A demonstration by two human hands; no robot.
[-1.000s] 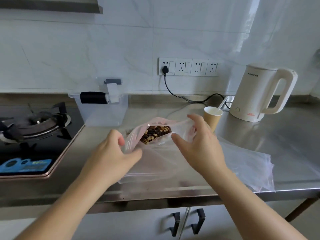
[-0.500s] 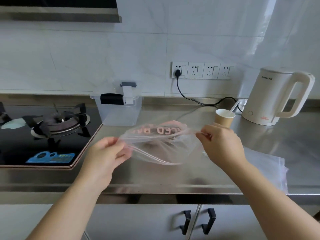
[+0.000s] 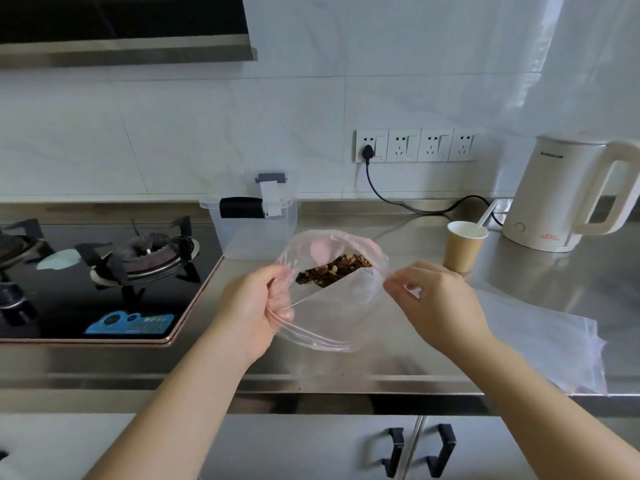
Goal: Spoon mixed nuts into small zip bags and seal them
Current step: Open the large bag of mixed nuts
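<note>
While both hands hold it above the table [image 3: 519, 289], the zip bag [image 3: 346, 306] gapes open: left hand [image 3: 254, 306] grips one rim, right hand [image 3: 438, 297] pinches the other. Mixed nuts [image 3: 332, 270] show behind. Filling and sealing remain; spare bags [image 3: 540, 341] wait.

Clear zip bag [image 3: 341, 306] of mixed nuts [image 3: 332, 270], mouth gaping between left hand [image 3: 251, 310] and right hand [image 3: 438, 303].
</note>
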